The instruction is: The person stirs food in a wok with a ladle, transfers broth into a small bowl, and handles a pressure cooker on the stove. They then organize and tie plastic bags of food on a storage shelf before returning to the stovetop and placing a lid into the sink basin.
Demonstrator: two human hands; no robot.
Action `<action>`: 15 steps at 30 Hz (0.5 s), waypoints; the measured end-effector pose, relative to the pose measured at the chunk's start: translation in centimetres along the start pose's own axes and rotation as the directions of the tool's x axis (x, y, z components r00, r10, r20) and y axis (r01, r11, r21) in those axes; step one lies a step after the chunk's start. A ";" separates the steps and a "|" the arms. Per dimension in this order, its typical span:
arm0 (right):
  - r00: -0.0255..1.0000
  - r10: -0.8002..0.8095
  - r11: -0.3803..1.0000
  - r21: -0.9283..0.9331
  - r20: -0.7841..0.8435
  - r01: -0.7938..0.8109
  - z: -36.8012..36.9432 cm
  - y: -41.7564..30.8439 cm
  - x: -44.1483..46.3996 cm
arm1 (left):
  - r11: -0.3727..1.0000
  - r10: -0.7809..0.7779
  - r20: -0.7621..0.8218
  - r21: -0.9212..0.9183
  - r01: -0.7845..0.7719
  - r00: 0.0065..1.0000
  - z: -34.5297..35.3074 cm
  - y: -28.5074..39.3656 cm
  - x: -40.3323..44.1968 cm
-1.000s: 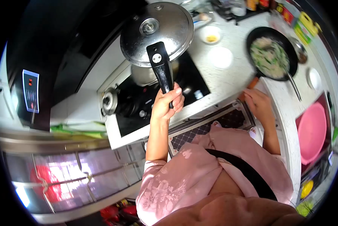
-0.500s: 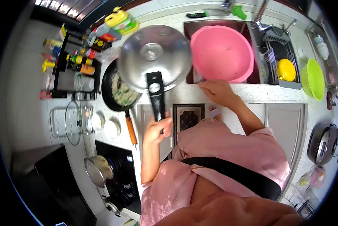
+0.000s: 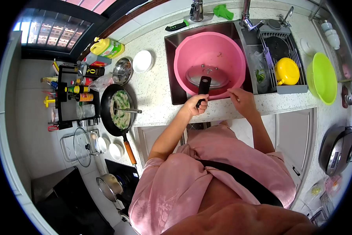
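My left hand (image 3: 196,106) is closed round the black handle of a metal pot lid (image 3: 217,78). The lid is inside the pink basin (image 3: 238,58), low against its near side. That basin sits in the left sink compartment (image 3: 170,53). My right hand (image 3: 242,102) is at the basin's near rim, fingers curled; whether it grips the rim or anything small is hidden.
Left on the counter are a frying pan (image 3: 105,111) with food and a metal utensil, a white bowl (image 3: 143,61) and a metal bowl (image 3: 123,70). A knife (image 3: 176,26) lies behind the sink. A yellow pot (image 3: 287,71) and green basin (image 3: 324,78) are right.
The view has swung from the stove to the sink. My left hand has carried the lid from over the stove, past the pan, into the pink basin. My right hand has come to its rim.
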State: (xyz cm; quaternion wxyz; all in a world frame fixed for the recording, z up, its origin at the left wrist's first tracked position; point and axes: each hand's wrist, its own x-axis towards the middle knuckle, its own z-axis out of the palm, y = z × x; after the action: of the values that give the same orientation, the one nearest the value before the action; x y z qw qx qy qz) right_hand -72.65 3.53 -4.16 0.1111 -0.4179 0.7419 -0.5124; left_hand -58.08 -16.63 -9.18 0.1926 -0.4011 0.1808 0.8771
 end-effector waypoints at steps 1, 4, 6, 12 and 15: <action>1.000 0.000 1.000 0.001 0.004 0.000 0.0 0.0 0.0 | 0.999 -0.011 -0.041 0.049 0.013 0.999 -0.2 0.3 -0.2; 0.998 0.022 0.999 -0.035 0.066 -0.020 0.9 0.1 1.0 | 0.987 0.054 -0.197 0.160 -0.022 0.979 -0.4 1.3 -0.8; 0.990 0.008 0.999 -0.051 0.142 -0.001 1.9 0.7 1.9 | 0.954 0.172 -0.407 0.297 -0.048 0.897 -0.8 1.6 -1.7; 0.933 -0.191 0.981 0.039 0.305 0.188 7.4 0.4 6.0 | 0.781 0.608 -0.491 0.510 -0.360 0.624 -4.8 1.7 -3.9; 0.889 -0.280 0.960 0.113 0.362 0.257 10.9 -1.2 8.0 | 0.746 0.666 -0.410 0.384 -0.544 0.624 -5.3 1.0 -5.2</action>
State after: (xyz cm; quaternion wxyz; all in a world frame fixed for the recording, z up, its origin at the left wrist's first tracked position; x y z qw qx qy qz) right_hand -70.58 -9.80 -5.91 0.1914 -0.6027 0.6260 -0.4564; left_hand -52.06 -20.95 -8.24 -0.1287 -0.5143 0.4478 0.7200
